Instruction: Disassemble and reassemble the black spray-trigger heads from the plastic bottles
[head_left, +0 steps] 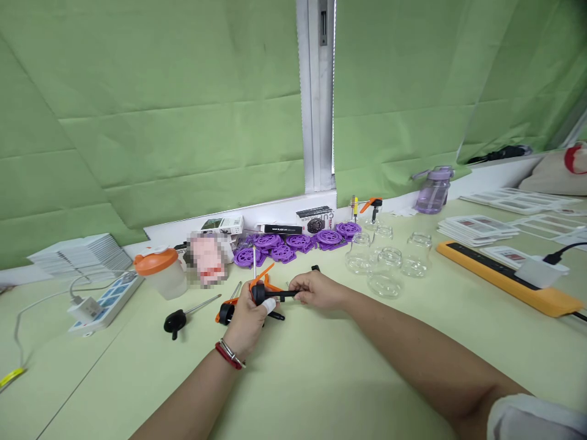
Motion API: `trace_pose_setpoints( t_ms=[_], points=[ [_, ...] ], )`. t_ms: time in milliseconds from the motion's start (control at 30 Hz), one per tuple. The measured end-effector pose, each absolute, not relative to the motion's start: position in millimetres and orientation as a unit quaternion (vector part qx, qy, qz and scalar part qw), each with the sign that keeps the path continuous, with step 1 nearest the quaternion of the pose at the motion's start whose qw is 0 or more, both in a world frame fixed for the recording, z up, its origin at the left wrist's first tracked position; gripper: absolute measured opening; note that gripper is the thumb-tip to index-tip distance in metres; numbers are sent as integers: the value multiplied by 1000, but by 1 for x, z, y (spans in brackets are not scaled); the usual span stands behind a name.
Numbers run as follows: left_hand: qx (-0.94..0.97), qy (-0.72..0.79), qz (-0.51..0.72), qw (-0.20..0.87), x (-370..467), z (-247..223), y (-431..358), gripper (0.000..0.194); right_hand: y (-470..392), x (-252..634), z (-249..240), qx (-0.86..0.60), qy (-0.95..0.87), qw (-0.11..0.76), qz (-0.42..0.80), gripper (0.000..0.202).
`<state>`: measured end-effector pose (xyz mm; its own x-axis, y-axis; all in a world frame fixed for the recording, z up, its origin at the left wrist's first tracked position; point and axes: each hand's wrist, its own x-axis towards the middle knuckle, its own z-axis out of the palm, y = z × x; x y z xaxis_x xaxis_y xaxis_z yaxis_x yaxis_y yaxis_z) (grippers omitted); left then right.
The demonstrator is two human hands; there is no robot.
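My left hand [246, 327], a white wrap on its thumb, is closed around a black-and-orange plastic part [259, 294] with a round black cap. My right hand [316, 288] pinches the far end of the black stem reaching out from that part. A small black tip [315, 267] pokes up behind the right fingers; what it belongs to is hidden. Beneath and beside my left hand lie more black-and-orange parts [226, 313], partly covered. Further left, a black knob-like piece with a thin metal rod [175, 321] rests on the table.
Purple spoked discs [283, 253] lie behind my hands. Clear glass jars [385, 281] stand to the right, near an orange power strip [509, 278] and a purple bottle [433, 190]. At left are an orange-lidded cup [160, 275] and a white power strip [107, 302].
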<state>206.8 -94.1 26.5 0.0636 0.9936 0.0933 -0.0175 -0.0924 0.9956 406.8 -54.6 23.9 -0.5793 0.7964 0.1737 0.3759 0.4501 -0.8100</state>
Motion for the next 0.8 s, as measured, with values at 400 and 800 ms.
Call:
trace_pose_setpoints(
  t_ms=[400, 800],
  points=[
    [569, 461, 490, 473, 203, 24, -92, 42, -56, 400, 13, -364, -748, 305, 463, 13],
    [599, 391, 584, 383, 205, 33, -102, 58, -85, 381, 27, -300, -733, 312, 525, 47]
  ],
)
